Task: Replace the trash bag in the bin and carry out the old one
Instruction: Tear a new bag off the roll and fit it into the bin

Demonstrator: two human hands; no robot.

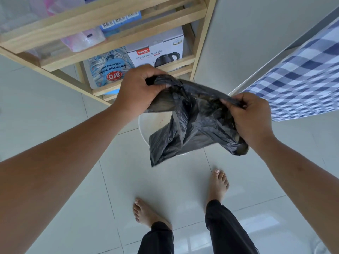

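Opening crumpled black plastic trash bag above round white bin | left hand, right hand both pinched shut on its mouth | next: spread mouth, lower into bin

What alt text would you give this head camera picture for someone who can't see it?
Seen from above, a left hand and right hand stretch a black trash bag open over a white bin on a tiled floor. Bare feet show below; a wooden shelf holding a kettle box stands behind.
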